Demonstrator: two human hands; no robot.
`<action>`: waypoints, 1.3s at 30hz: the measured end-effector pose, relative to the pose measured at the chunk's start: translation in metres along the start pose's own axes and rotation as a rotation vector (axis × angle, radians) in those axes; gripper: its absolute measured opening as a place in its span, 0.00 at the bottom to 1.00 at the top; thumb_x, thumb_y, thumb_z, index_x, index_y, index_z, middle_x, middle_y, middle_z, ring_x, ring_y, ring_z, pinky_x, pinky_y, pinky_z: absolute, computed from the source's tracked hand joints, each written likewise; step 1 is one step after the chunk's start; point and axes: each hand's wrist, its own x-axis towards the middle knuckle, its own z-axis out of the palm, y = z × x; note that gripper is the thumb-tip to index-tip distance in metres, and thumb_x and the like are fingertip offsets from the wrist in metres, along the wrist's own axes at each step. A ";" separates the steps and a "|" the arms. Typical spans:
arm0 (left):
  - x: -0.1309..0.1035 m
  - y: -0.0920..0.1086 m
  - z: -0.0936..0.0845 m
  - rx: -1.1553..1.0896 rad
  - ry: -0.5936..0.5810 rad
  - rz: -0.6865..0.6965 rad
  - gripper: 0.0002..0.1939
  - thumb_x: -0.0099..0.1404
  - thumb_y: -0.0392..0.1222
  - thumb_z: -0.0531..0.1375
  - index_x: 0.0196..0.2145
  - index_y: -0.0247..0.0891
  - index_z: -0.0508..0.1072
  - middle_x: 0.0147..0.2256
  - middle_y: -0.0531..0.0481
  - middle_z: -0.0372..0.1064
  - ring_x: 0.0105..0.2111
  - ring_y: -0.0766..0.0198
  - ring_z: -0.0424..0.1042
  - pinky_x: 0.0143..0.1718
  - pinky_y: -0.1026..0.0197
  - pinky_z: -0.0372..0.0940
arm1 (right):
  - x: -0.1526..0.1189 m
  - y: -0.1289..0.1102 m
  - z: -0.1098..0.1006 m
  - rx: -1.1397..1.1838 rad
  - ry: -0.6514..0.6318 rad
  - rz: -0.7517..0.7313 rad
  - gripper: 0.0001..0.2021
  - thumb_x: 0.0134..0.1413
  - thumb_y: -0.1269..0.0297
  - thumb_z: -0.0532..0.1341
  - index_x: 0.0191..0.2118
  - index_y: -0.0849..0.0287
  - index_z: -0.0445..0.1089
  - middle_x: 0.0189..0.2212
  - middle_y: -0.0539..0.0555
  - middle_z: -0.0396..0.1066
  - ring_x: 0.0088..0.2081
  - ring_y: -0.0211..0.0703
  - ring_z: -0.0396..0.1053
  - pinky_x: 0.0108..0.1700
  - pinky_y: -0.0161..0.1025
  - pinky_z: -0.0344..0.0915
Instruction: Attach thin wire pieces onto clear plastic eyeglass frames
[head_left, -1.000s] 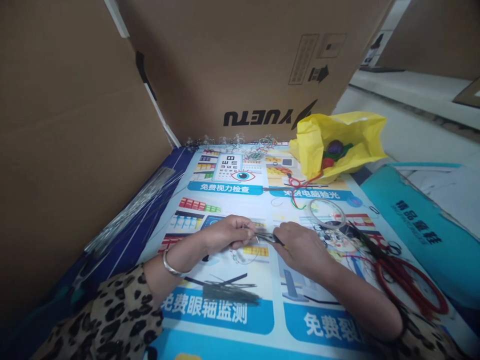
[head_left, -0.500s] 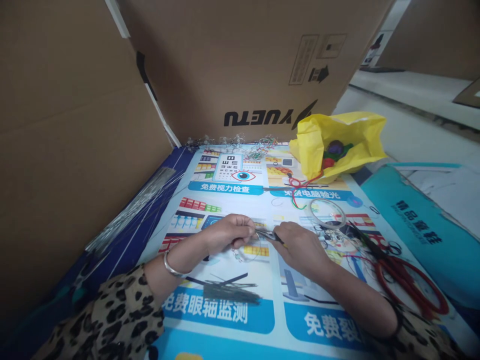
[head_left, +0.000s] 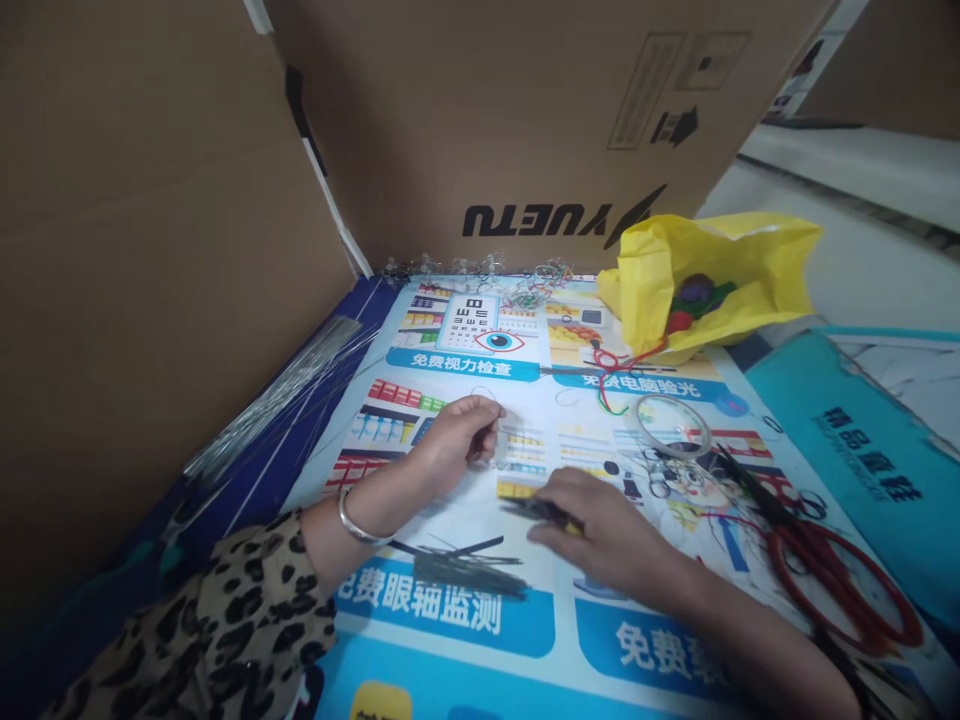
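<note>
My left hand [head_left: 459,440], with a silver bangle on the wrist, pinches a thin wire piece whose fine loop shows faintly above and below the fingertips. My right hand [head_left: 592,515] is wrapped round small dark pliers [head_left: 536,510] with a bit of yellow on the handle; their jaws point left, apart from the wire. Short grey wires [head_left: 471,575] lie in a bundle on the printed sheet just below my hands. A clear tape roll [head_left: 673,425] rests to the right, beside tangled thin wires and threads.
Red-handled scissors [head_left: 840,580] lie at right. A yellow bag [head_left: 772,300] holding coloured thread stands behind, with red cord trailing out. Long silver wires [head_left: 277,395] lie at left. Cardboard walls [head_left: 450,120] rise at left and behind. Small wire pieces [head_left: 487,268] line the back edge.
My right hand has drawn the pliers away from the left fingertips, down and toward me. My left hand has risen a little with the wire piece. The camera view has shifted slightly.
</note>
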 end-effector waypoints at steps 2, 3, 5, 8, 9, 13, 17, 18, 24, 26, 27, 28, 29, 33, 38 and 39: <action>0.000 -0.001 0.000 -0.001 0.003 0.019 0.06 0.56 0.40 0.58 0.27 0.35 0.66 0.20 0.56 0.60 0.16 0.75 0.58 0.17 0.69 0.52 | -0.005 -0.014 0.005 -0.007 -0.067 -0.055 0.12 0.48 0.56 0.61 0.35 0.59 0.68 0.32 0.54 0.67 0.36 0.44 0.63 0.37 0.38 0.57; 0.000 -0.001 0.000 0.000 -0.001 0.025 0.06 0.56 0.40 0.58 0.27 0.35 0.66 0.20 0.56 0.60 0.16 0.74 0.58 0.17 0.69 0.52 | -0.006 -0.020 0.008 -0.029 -0.090 -0.069 0.12 0.47 0.56 0.62 0.36 0.59 0.69 0.32 0.54 0.68 0.37 0.45 0.63 0.38 0.39 0.58; -0.001 -0.001 0.000 0.009 -0.008 0.027 0.06 0.57 0.41 0.58 0.27 0.35 0.66 0.19 0.57 0.59 0.15 0.74 0.57 0.17 0.69 0.52 | -0.009 -0.028 0.013 -0.084 -0.116 -0.075 0.11 0.47 0.58 0.63 0.35 0.59 0.69 0.33 0.55 0.68 0.37 0.46 0.63 0.40 0.40 0.57; -0.001 -0.001 0.001 0.038 -0.020 0.020 0.06 0.57 0.41 0.57 0.27 0.36 0.66 0.18 0.57 0.58 0.14 0.75 0.56 0.16 0.69 0.51 | -0.010 -0.033 0.018 -0.133 -0.124 -0.075 0.06 0.50 0.62 0.60 0.32 0.59 0.68 0.32 0.55 0.67 0.37 0.45 0.62 0.40 0.41 0.57; -0.001 -0.001 0.001 0.055 -0.027 0.013 0.06 0.58 0.41 0.57 0.27 0.36 0.66 0.18 0.57 0.58 0.14 0.75 0.56 0.16 0.69 0.50 | -0.010 -0.033 0.018 -0.138 -0.128 -0.078 0.05 0.51 0.64 0.59 0.32 0.60 0.68 0.32 0.54 0.67 0.37 0.45 0.62 0.40 0.41 0.57; -0.001 0.000 0.003 0.155 -0.062 -0.029 0.06 0.58 0.39 0.57 0.25 0.36 0.64 0.18 0.58 0.58 0.14 0.75 0.56 0.15 0.70 0.50 | -0.010 -0.029 0.018 -0.143 -0.162 -0.091 0.03 0.51 0.67 0.57 0.32 0.60 0.67 0.33 0.55 0.67 0.37 0.46 0.62 0.41 0.42 0.58; -0.001 0.001 0.005 0.287 -0.083 -0.047 0.04 0.58 0.36 0.55 0.25 0.36 0.64 0.17 0.57 0.59 0.14 0.74 0.57 0.15 0.69 0.53 | -0.009 -0.024 0.015 -0.089 -0.183 -0.096 0.05 0.51 0.69 0.55 0.34 0.61 0.67 0.34 0.56 0.67 0.38 0.47 0.62 0.42 0.43 0.58; -0.002 0.001 0.006 0.317 -0.083 -0.048 0.04 0.58 0.36 0.55 0.26 0.37 0.64 0.17 0.58 0.59 0.14 0.73 0.57 0.15 0.69 0.53 | -0.008 -0.023 0.013 -0.062 -0.179 -0.086 0.06 0.51 0.69 0.55 0.35 0.61 0.67 0.34 0.57 0.67 0.38 0.47 0.62 0.42 0.43 0.58; -0.005 0.003 0.008 0.479 -0.077 -0.024 0.05 0.59 0.39 0.53 0.27 0.37 0.65 0.16 0.57 0.60 0.14 0.71 0.58 0.17 0.68 0.55 | -0.004 -0.020 0.001 0.098 -0.152 -0.004 0.05 0.53 0.66 0.54 0.30 0.59 0.66 0.29 0.53 0.67 0.33 0.41 0.63 0.34 0.36 0.58; -0.005 0.003 0.008 0.586 -0.060 0.060 0.05 0.59 0.39 0.53 0.28 0.37 0.67 0.18 0.56 0.61 0.17 0.70 0.62 0.20 0.66 0.58 | -0.003 -0.018 -0.004 0.129 -0.147 0.035 0.06 0.52 0.65 0.54 0.27 0.59 0.64 0.26 0.52 0.66 0.29 0.39 0.62 0.30 0.35 0.57; -0.005 0.003 0.007 0.658 -0.049 0.139 0.05 0.59 0.38 0.54 0.28 0.37 0.68 0.20 0.55 0.63 0.20 0.68 0.64 0.24 0.65 0.60 | -0.003 -0.017 -0.007 0.144 -0.146 0.068 0.08 0.52 0.64 0.54 0.25 0.59 0.62 0.24 0.51 0.65 0.27 0.38 0.62 0.29 0.34 0.56; -0.004 0.003 0.007 0.738 -0.038 0.234 0.05 0.59 0.37 0.54 0.28 0.37 0.69 0.23 0.53 0.65 0.25 0.67 0.66 0.28 0.64 0.61 | -0.002 -0.016 -0.010 0.161 -0.145 0.110 0.09 0.52 0.63 0.53 0.24 0.58 0.61 0.23 0.50 0.64 0.26 0.37 0.60 0.27 0.34 0.55; -0.004 0.003 0.006 0.820 -0.032 0.329 0.06 0.59 0.36 0.54 0.28 0.38 0.70 0.25 0.52 0.67 0.29 0.65 0.66 0.33 0.63 0.61 | -0.002 -0.014 -0.014 0.183 -0.145 0.153 0.10 0.52 0.61 0.53 0.23 0.58 0.60 0.22 0.49 0.63 0.24 0.36 0.59 0.26 0.33 0.54; 0.001 0.001 0.000 1.035 -0.034 0.513 0.07 0.59 0.36 0.54 0.32 0.38 0.72 0.31 0.49 0.68 0.37 0.61 0.65 0.41 0.59 0.59 | 0.000 -0.003 -0.027 0.340 -0.181 0.242 0.12 0.52 0.58 0.53 0.24 0.59 0.61 0.20 0.47 0.58 0.24 0.34 0.56 0.25 0.32 0.53; 0.006 -0.003 -0.007 1.103 -0.011 0.521 0.13 0.55 0.31 0.55 0.40 0.35 0.70 0.36 0.46 0.65 0.39 0.60 0.64 0.43 0.57 0.61 | 0.000 0.010 -0.032 0.544 -0.148 0.265 0.11 0.51 0.58 0.55 0.26 0.60 0.62 0.21 0.47 0.57 0.24 0.34 0.54 0.26 0.32 0.54; 0.007 -0.004 -0.008 1.103 -0.027 0.520 0.16 0.53 0.28 0.53 0.40 0.35 0.70 0.36 0.46 0.65 0.39 0.61 0.64 0.42 0.58 0.61 | 0.000 0.011 -0.032 0.566 -0.146 0.271 0.10 0.51 0.58 0.55 0.26 0.60 0.63 0.21 0.47 0.57 0.24 0.33 0.54 0.26 0.32 0.54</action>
